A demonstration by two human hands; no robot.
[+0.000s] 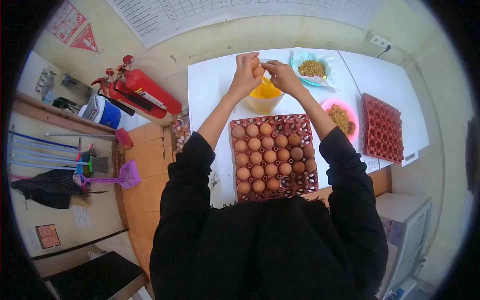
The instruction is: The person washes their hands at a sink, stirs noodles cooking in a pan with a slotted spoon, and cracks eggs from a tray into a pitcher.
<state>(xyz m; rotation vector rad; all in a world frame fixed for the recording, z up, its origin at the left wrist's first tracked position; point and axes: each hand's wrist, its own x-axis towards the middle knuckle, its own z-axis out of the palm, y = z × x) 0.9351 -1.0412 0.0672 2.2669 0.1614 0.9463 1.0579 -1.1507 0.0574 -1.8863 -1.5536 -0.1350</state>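
Note:
Over a clear bowl [265, 102] with yellow egg liquid [266, 90] inside, my left hand [244, 75] is wrapped round brown eggs [258, 71]. My right hand [283, 76] is closed beside them, its fingertips holding something small and dark against the eggs, too small to name. Nearer to my body, a dark red egg tray [280, 186] holds rows of brown eggs [270, 156], with empty cups along its far right and near right parts.
Right of the bowl are a lined teal plate [311, 83] and a pink plate [355, 131] with brown crumbly food. An empty red tray [382, 127] lies farther right on the white table [197, 85]. Red fire extinguishers [152, 92] and a box of eggshells [180, 131] stand left.

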